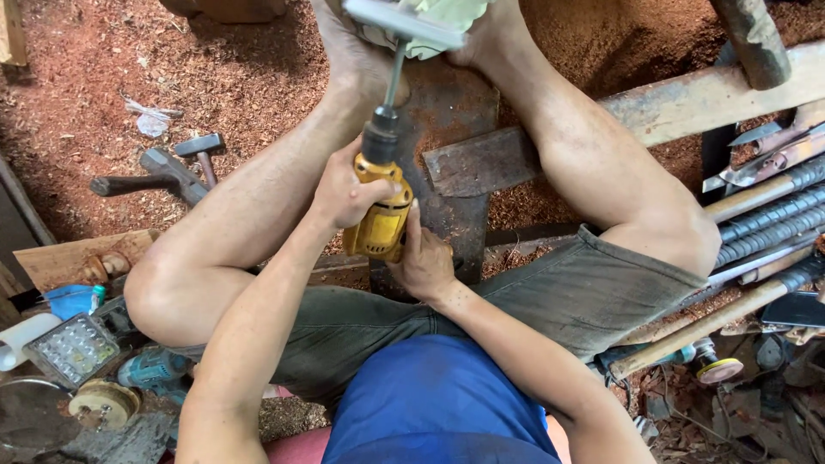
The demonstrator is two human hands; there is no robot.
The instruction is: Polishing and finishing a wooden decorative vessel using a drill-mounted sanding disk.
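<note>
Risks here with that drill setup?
1. The pale workpiece seems pinned only between the bare feet, right beside the drill's shaft; a slip or grab could catch toes.
2. Both hands, left hand and right hand, grip the yellow drill close to the body; a snag could twist it.
3. No gloves show.

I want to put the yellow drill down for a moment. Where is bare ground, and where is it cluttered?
Bare sawdust ground lies upper left, beyond the hammers and left knee. Crowded: the rods and handles on the right, and the lamp and discs lower left.
</note>
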